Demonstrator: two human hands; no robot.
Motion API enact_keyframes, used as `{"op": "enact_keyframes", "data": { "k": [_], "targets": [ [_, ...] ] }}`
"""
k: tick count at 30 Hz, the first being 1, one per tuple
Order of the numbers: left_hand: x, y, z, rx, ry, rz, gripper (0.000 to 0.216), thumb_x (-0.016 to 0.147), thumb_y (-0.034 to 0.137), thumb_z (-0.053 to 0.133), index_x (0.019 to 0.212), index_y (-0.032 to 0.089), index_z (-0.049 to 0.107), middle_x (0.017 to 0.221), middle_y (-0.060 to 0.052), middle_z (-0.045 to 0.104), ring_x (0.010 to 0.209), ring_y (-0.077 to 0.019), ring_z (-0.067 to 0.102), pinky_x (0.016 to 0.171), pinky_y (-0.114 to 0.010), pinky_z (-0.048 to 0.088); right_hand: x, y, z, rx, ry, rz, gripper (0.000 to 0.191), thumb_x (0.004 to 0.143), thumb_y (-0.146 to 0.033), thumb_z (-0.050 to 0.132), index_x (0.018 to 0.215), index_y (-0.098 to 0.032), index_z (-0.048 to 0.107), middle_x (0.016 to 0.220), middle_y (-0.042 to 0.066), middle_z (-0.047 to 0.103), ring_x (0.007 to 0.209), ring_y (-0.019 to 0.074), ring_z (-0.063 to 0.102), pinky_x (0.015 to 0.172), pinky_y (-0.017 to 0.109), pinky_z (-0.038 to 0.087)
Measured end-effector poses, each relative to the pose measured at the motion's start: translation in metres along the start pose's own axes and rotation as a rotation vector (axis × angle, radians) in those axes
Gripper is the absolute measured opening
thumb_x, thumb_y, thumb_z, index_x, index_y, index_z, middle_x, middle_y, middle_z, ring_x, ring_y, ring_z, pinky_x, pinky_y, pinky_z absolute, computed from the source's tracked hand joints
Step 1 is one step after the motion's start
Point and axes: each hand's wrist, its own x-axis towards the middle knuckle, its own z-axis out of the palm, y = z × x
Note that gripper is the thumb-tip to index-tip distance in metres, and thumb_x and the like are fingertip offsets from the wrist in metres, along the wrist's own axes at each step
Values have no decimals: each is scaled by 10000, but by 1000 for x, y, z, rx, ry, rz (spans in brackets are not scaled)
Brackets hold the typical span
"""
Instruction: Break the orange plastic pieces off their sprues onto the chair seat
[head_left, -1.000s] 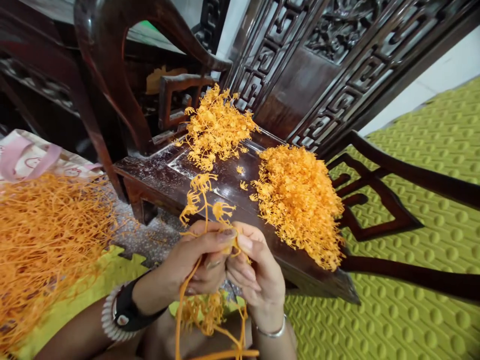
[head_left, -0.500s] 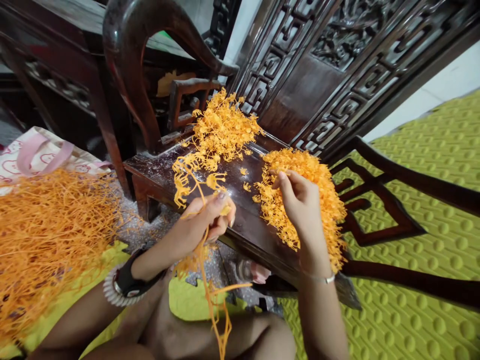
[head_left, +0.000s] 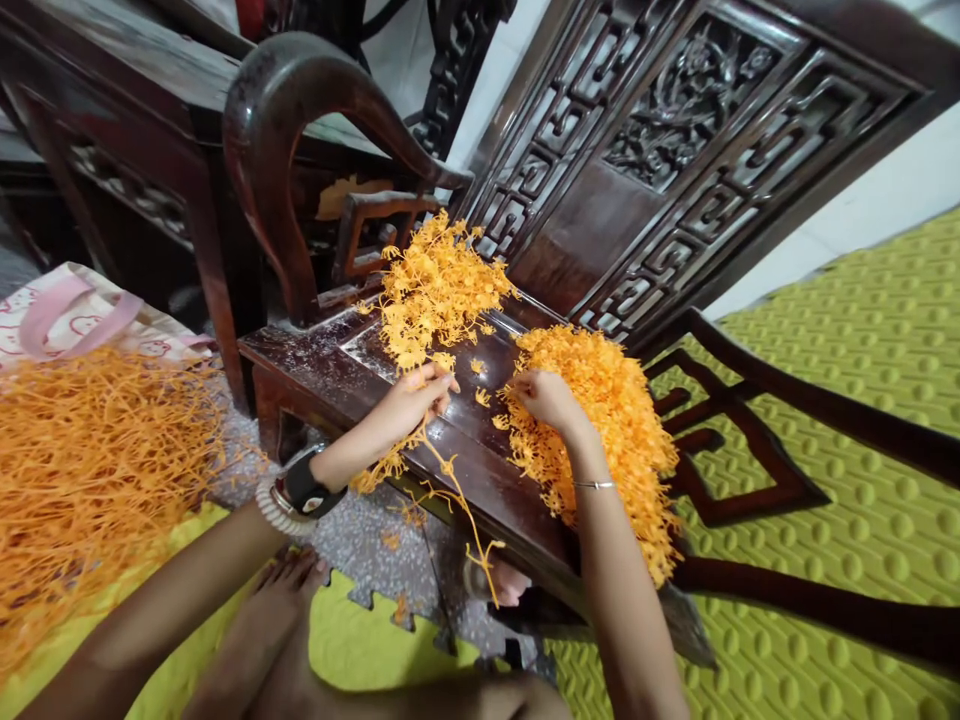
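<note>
My left hand [head_left: 416,400] is closed at the chair seat's front edge, its fingers pinching an orange plastic sprue [head_left: 459,488] whose thin branches hang below the hand. Just beyond its fingertips lies a heap of orange branched sprues with claw-like pieces [head_left: 439,285]. My right hand [head_left: 546,400] is at the left edge of a denser pile of loose orange claw-like pieces [head_left: 611,420]. Its fingers are curled together, and what they hold, if anything, is hidden. Between the hands, a few single pieces [head_left: 481,397] lie on the dark wooden seat [head_left: 322,365].
A large mound of thin, tangled orange runners [head_left: 97,470] lies on the left beside a white bag with pink handles [head_left: 82,310]. The chair's curved armrest [head_left: 259,130] and carved backrest [head_left: 600,220] enclose the seat. Yellow foam mats [head_left: 847,430] cover the floor at right.
My left hand has moved forward to the near edge of the sprue heap, and the sprue now hangs differently. My right hand has shifted left along the loose pile. The view has shifted slightly.
</note>
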Motion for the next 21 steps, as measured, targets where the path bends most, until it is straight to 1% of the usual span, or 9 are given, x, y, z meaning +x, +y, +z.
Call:
{"op": "enact_keyframes", "data": {
  "k": [3,5,8,10,12,14,16,19,21],
  "targets": [
    [6,-2,5,2,-4,-15,173,859,209,512,711,131,558,544,36,469,444,-49,372,437,-189,237,-6,3,2,26,-15,-39,407,735,9,473,994,-190,715,994,68,696,881,182,618,806,273,437],
    [9,-1,10,-7,2,-26,179,849,175,515,684,128,563,560,30,482,443,-44,370,435,-188,238,-9,6,2,69,38,-48,482,712,41,432,1034,-194,704,1050,79,669,933,190,609,846,295,438],
    [13,-1,16,2,-20,-59,180,840,142,510,668,129,560,559,29,489,438,-44,361,432,-187,232,-12,5,1,230,268,-103,460,740,24,395,1001,-185,711,1126,89,624,1011,200,588,910,339,429],
    [15,-1,17,32,-39,-59,166,831,130,516,672,127,563,563,28,496,439,-42,357,436,-187,230,-14,-2,0,428,442,-146,393,800,-41,391,992,-183,704,1105,85,630,1031,197,582,925,352,429],
    [15,-4,17,61,-43,-29,141,827,151,530,695,126,573,577,27,502,449,-42,359,444,-190,230,-16,-18,-1,683,518,-160,316,871,-165,412,1058,-188,666,1037,78,653,963,184,603,872,346,461],
    [14,-8,15,77,-49,11,124,823,195,547,721,130,576,595,26,509,468,-48,369,455,-195,230,-20,-38,0,910,473,-187,298,896,-315,461,1113,-192,625,997,71,663,876,169,615,804,330,486],
    [12,-13,12,100,-93,32,150,812,261,574,726,139,566,598,28,507,469,-52,358,456,-204,218,-25,-58,2,1045,353,-249,312,868,-406,528,1067,-189,629,943,60,669,799,156,615,744,308,494],
    [9,-18,6,171,-183,48,232,796,360,601,722,145,557,600,30,509,448,-50,318,447,-220,189,-31,-74,4,1163,160,-330,265,844,-419,573,905,-172,650,750,24,648,621,128,591,622,277,474],
    [7,-19,4,213,-204,67,257,810,389,582,732,146,561,614,24,521,451,-52,327,443,-222,192,-32,-75,4,1212,105,-342,239,832,-401,596,847,-170,652,651,0,612,539,109,547,570,267,444]
  ]
}}
